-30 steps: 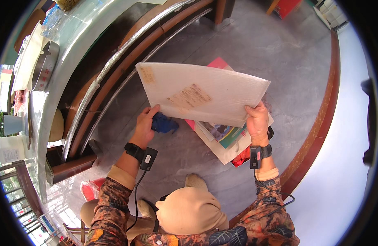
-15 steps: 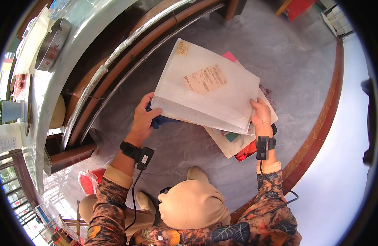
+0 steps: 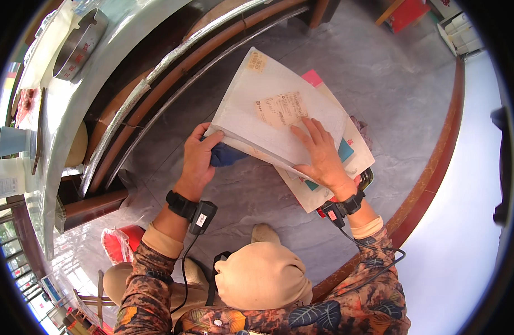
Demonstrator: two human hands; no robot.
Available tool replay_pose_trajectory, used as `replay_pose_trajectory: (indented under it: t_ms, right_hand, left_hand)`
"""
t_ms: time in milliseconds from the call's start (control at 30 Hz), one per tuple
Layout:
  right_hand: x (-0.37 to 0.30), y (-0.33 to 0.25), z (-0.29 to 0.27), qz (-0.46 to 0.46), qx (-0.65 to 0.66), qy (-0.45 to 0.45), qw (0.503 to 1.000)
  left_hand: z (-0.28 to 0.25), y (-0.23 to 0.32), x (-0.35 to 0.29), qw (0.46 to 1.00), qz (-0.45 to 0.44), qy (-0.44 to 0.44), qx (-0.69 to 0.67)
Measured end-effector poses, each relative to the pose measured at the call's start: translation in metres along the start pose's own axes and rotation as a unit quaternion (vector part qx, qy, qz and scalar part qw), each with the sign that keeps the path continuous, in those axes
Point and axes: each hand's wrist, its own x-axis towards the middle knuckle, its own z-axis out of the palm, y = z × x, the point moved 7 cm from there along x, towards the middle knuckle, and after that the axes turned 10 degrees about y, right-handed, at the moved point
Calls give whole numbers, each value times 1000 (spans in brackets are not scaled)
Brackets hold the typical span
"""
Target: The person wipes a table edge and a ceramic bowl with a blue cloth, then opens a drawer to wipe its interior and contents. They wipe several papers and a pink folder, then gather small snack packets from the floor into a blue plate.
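Note:
A white padded mailing envelope (image 3: 243, 114) with shipping labels is tilted up in front of me. My left hand (image 3: 199, 159) grips its near left corner, thumb on top and fingers underneath. Beside that hand, below the envelope's edge, hangs a dark blue cloth (image 3: 229, 156); whether the fingers also hold it is hidden. My right hand (image 3: 323, 155) lies on the envelope's near right part, fingers stretched out over its face and thumb close to the near edge. Beneath the envelope are a cream printed sheet or flat box (image 3: 358, 142) and a pink piece (image 3: 311, 79).
To the left runs a light counter (image 3: 101, 61) carrying a metal ring-shaped pan (image 3: 81, 44). A dark wooden rail (image 3: 148, 103) curves below it. A red bag-lined bin (image 3: 123, 244) stands at lower left. Grey tiled floor (image 3: 405, 106) meets a brown skirting board (image 3: 435, 178) at right.
My right hand has left the envelope's right corner and moved left onto its face, fingers spreading out. The envelope's right side has bent down, showing more of the cream piece. My left hand keeps its grip.

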Motion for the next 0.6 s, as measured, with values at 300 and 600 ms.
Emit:
replay_pose_trajectory:
  t_ms: [300,600]
  right_hand:
    - [39,4,-65,-20,42,216,975]
    - [82,-5,-99,16,57,211,976]
  left_hand:
    - [21,25,-14,981,75,-27,177]
    - [22,24,-11,979,55,-32,194]
